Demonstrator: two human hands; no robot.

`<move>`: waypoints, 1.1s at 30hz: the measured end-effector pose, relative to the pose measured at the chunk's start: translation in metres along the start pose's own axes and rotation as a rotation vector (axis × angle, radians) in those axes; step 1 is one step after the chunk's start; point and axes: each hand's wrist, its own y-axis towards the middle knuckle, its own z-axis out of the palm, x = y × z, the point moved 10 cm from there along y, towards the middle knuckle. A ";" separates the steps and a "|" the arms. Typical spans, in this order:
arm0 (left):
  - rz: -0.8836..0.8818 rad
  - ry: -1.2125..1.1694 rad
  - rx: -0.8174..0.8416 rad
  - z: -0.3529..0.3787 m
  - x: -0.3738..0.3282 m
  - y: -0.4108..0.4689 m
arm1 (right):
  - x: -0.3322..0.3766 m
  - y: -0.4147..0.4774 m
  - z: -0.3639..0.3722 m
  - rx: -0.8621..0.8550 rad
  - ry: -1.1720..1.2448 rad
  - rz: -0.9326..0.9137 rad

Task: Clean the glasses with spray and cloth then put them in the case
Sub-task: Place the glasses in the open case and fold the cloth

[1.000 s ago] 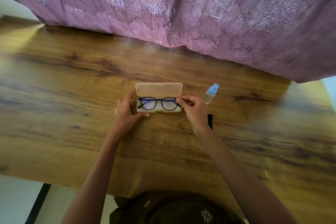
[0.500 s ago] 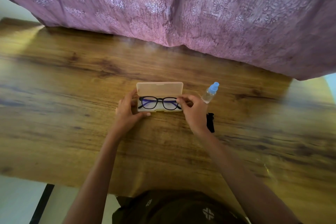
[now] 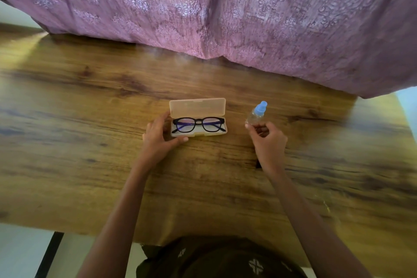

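From the head camera we look down on a wooden table (image 3: pixel 90 119) with a mauve patterned cloth (image 3: pixel 225 7) draped along its far edge. Near the middle sits a pale plastic case (image 3: pixel 198 134), its lid (image 3: pixel 197 107) standing open at the back, and the black-framed glasses (image 3: pixel 198 124) lie inside the tray with the lenses facing up. Our left hand (image 3: pixel 158 140) rests against the case's left end, thumb along the front edge and fingers curved round the side, steadying it in a loose grip. Just to the right of the case stands a small clear spray bottle (image 3: pixel 256 114) with a blue cap. Our right hand (image 3: pixel 267 142) has its fingers half curled with the tips at the bottle's base; we cannot tell whether they actually grip it. A dark sliver (image 3: pixel 258 163), too small to identify, shows under the right wrist.
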 end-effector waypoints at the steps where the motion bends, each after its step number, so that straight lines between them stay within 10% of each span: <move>1: 0.003 0.004 0.002 0.001 0.000 0.000 | -0.001 0.001 0.001 0.006 0.005 0.007; 23: -0.001 -0.156 -0.129 -0.014 0.005 -0.021 | -0.034 -0.005 -0.009 0.215 -0.065 0.081; 28: 0.255 -0.111 -0.318 -0.018 -0.049 -0.052 | -0.028 -0.010 0.003 0.263 0.097 0.180; 33: 0.443 -0.111 -0.137 0.017 -0.095 -0.062 | -0.008 -0.022 0.022 0.390 0.371 0.217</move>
